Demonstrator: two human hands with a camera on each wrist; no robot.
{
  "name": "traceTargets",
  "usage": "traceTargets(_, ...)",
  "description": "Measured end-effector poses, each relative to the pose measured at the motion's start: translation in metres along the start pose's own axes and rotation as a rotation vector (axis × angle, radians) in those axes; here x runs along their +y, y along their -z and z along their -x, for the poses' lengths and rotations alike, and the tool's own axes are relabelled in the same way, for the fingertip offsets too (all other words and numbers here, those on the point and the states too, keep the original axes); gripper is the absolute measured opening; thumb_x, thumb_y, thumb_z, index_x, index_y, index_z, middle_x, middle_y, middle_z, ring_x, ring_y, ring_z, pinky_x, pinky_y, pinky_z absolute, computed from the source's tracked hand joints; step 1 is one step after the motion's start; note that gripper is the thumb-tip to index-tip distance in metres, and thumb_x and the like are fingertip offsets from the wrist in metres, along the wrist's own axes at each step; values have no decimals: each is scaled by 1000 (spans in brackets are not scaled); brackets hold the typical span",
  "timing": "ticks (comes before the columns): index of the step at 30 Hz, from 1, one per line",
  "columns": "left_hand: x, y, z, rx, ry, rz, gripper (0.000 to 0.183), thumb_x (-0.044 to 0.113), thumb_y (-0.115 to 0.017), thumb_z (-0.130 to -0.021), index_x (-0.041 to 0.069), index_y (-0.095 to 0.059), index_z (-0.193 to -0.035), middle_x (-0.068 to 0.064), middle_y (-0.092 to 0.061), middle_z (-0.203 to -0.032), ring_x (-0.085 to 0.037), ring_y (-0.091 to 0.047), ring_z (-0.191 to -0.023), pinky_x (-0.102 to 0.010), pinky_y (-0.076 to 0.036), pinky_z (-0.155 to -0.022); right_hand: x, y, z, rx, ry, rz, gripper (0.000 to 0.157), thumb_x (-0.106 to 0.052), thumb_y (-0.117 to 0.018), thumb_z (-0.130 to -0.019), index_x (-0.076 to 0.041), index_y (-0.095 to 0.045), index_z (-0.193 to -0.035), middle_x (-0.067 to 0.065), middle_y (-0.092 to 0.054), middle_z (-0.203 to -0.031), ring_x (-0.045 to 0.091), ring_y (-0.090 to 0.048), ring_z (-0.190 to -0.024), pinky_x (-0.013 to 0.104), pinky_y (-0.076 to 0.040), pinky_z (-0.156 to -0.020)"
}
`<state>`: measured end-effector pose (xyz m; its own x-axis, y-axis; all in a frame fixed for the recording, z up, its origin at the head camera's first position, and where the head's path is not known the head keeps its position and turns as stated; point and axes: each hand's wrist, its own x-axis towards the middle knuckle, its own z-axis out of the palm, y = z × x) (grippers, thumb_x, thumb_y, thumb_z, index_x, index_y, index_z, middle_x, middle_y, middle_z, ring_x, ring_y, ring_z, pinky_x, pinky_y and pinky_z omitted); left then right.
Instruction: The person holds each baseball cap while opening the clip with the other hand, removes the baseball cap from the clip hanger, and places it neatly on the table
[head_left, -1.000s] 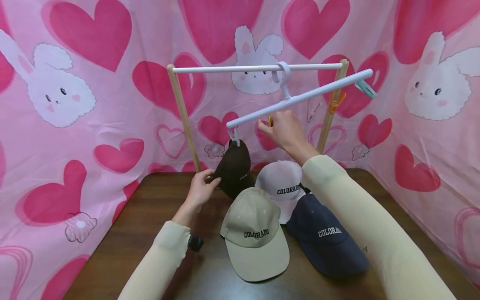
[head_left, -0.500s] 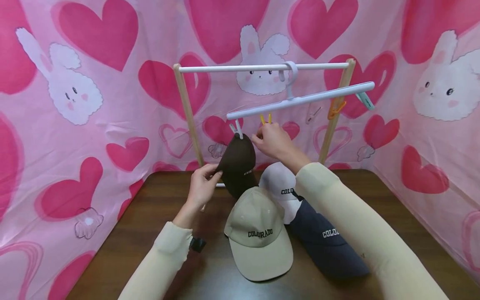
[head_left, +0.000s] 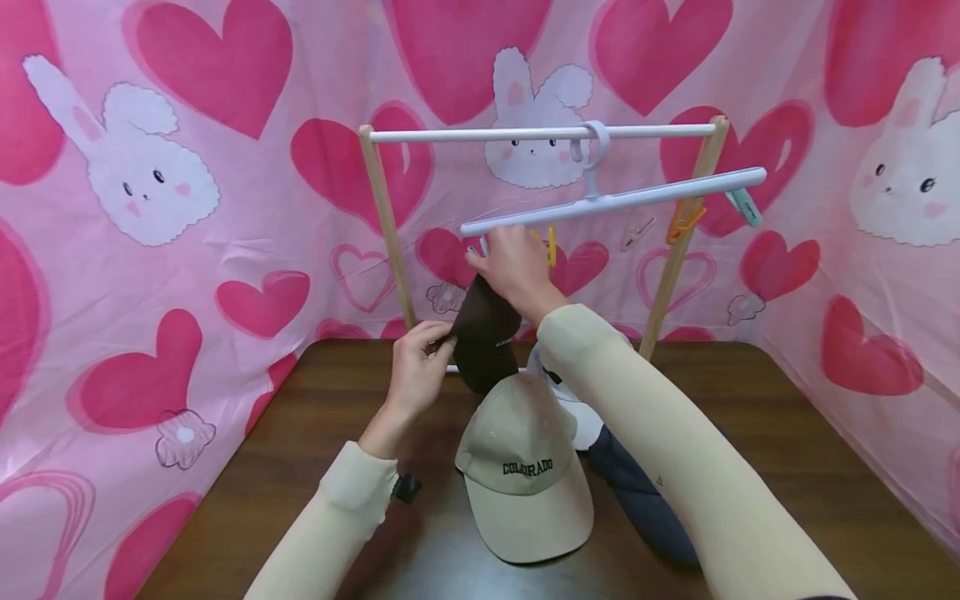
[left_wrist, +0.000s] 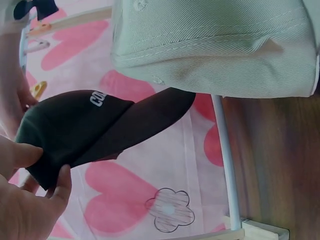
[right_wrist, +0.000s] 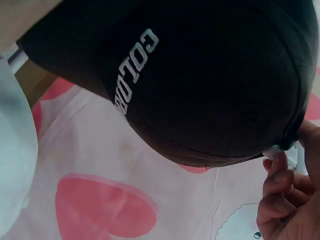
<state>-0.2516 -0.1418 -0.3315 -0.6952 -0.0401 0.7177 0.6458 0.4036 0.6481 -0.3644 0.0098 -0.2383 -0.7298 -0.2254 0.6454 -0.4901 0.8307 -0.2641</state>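
Note:
A dark baseball cap (head_left: 483, 342) with white lettering hangs below the low left end of a white hanger (head_left: 615, 202). My left hand (head_left: 418, 367) pinches the cap's left edge between thumb and fingers, also plain in the left wrist view. At the cap's top, my right hand (head_left: 513, 262) pinches the cloth right where a pale clothespin (right_wrist: 294, 156) sits. The hand hides most of that clothespin in the head view. A yellow clothespin (head_left: 552, 247) shows just behind the right hand, and a teal clothespin (head_left: 744, 207) hangs at the hanger's raised right end.
The hanger hooks over a white rail (head_left: 472, 135) on wooden posts (head_left: 386, 221). A beige cap (head_left: 525, 467) lies in front on the brown table (head_left: 315, 467). A white cap (head_left: 581, 421) and a navy cap (head_left: 637, 492) are partly behind my right arm. An orange clothespin (head_left: 684, 223) hangs near the right post.
My right hand has moved left, from beside the yellow clothespin to the cap's clipped top. The hanger tilts less than before. My left hand keeps its pinch on the dark cap.

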Motion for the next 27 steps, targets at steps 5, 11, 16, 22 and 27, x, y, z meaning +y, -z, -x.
traceTargets(5,3,-1,-1,16,3,-7,15,-19,-65,-88,-15,-74,-99,-27,-72,-97,-39,-67,-89,-44,-57,-74,-4,0,-3,-57,-10,106,35,-41,-73,-93,-6,-73,-95,6,-57,-64,22,-55,-58,34,-52,-59)
traceTargets(11,-29,-6,-6,60,67,23,15,-16,-65,-90,-13,-75,-101,-26,-72,-100,-37,-68,-94,-54,-58,-80,0,4,-4,-95,-36,24,31,-32,-68,-97,-7,-63,-80,9,-52,-61,22,-52,-53,30,-49,-54)
traceTargets(16,-43,-4,-7,60,92,31,17,-11,-68,-91,-5,-78,-103,-19,-74,-100,-28,-69,-95,-36,-59,-82,5,8,-4,-120,-98,-104,26,-27,-64,-97,-8,-61,-79,9,-53,-64,22,-52,-55,29,-49,-53)
traceTargets(22,-53,0,-7,30,132,-9,17,-7,-68,-92,-2,-78,-106,-16,-75,-102,-23,-69,-94,-12,-50,-76,7,7,-3,-128,-138,-180,21,-25,-63,-98,-9,-64,-85,9,-55,-68,23,-54,-58,29,-51,-55)
traceTargets(27,-61,3,-7,-8,169,-84,18,-3,-68,-93,0,-78,-107,-14,-75,-101,-23,-69,-86,-15,-48,-69,8,5,1,-116,-148,-237,17,-26,-63,-98,-11,-64,-92,7,-57,-69,22,-55,-58,27,-53,-58)
